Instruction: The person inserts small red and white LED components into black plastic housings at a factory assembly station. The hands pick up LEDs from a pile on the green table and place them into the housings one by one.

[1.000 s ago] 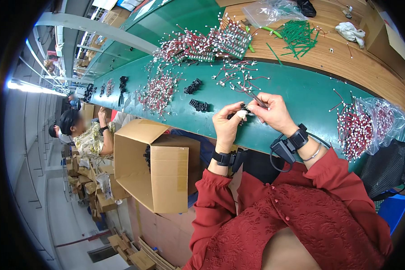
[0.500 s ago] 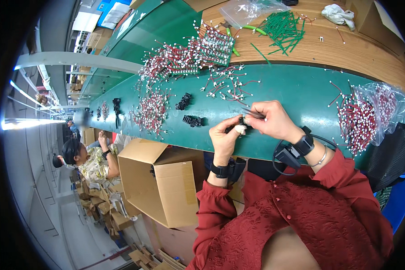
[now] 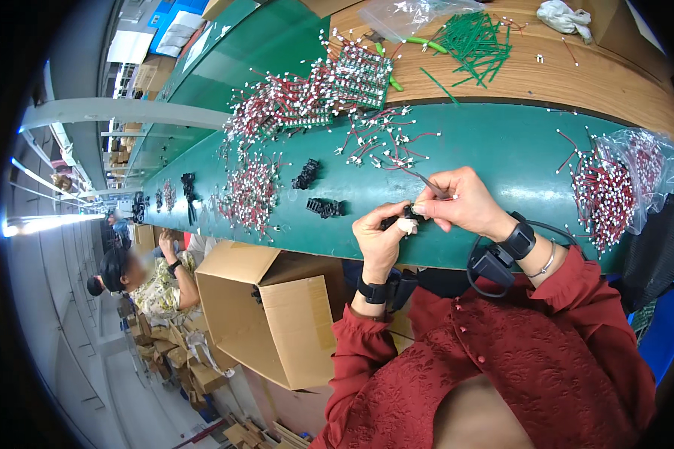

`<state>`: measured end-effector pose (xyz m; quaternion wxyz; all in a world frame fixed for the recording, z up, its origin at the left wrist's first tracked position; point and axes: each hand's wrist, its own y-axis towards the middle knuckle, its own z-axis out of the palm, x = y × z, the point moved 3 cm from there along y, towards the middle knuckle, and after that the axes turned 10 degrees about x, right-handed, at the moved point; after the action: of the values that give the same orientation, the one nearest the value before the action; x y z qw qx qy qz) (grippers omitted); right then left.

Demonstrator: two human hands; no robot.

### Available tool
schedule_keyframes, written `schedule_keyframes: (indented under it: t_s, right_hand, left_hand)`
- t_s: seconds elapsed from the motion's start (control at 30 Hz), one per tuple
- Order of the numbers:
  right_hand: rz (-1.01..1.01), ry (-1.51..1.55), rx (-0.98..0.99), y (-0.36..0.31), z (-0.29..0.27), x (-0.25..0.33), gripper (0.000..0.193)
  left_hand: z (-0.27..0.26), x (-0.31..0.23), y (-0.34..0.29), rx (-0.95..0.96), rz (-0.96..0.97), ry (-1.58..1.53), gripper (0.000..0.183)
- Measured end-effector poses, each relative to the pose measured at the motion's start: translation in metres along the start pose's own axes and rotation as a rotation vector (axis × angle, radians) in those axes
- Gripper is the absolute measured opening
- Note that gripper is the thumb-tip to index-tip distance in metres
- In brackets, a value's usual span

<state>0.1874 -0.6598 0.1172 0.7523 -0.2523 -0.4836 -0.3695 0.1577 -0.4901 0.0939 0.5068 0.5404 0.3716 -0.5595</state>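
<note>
pinching a black part [image 3: 410, 212] between thumb and fingertips, the left hand [image 3: 380, 236] has it just above the green table [image 3: 502, 138], close to the near edge. the right hand [image 3: 457, 198] is closed around a slim grey tool [image 3: 429, 185], its fingertips up against the part's right side. an open carton [image 3: 299, 325] stands below the table edge, left of the person, with something black inside, too dim to identify. at the far right, a clear bag [image 3: 670, 168] contains red wires with white ends, and more wires [image 3: 600, 198] lie beside it. the tool slants away and leftward, toward loose wires [image 3: 386, 138]. fingers cover much of the part, so its long axis cannot be told.
</note>
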Motion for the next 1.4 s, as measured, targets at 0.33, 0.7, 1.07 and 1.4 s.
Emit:
schedule_keyframes:
  t_s: [0.33,0.7,1.07,1.4]
  right_hand:
    - [-0.036,-0.042,0.001,0.001,-0.001,-0.002,0.012]
    - [-0.272,-0.333,-0.136,-0.001,0.002,0.012,0.007]
    - [-0.537,-1.015,-0.063,-0.005,0.002,0.017,0.010]
    - [-0.280,-0.682,0.039,-0.011,-0.010,0.042,0.028]
  left_hand:
    - [0.001,0.000,0.004,0.009,-0.044,-0.015,0.024]
    - [0.011,-0.004,0.010,-0.007,-0.054,0.058,0.031]
    - [0.005,-0.005,0.013,0.090,-0.178,-0.068,0.020]
    - [0.006,-0.007,0.016,-0.022,-0.179,-0.123,0.023]
